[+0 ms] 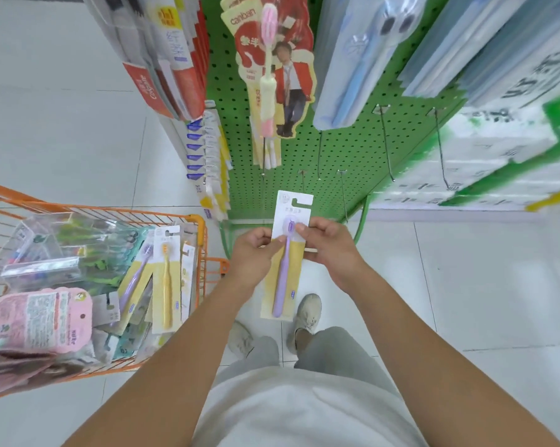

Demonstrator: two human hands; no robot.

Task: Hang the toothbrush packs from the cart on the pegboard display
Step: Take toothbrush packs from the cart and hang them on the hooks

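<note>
A purple toothbrush pack (283, 279) on a white and yellow card hangs upright in front of me, hook slot at the top. My left hand (254, 250) pinches its left edge and my right hand (328, 245) pinches its right edge near the brush head. The pack sits just below the green pegboard (239, 130), under several bare metal pegs (343, 195). The orange cart (194, 221) at my left holds more packs, among them a purple one (133, 279) and a yellow one (166, 279).
Hung packs fill the upper pegboard: a pink toothbrush card (269, 69), blue packs (352, 66), toothpaste boxes (162, 59) at left. White and green boxes (485, 156) stand at right. My shoes (306, 314) stand on the white tiled floor close to the rack's base.
</note>
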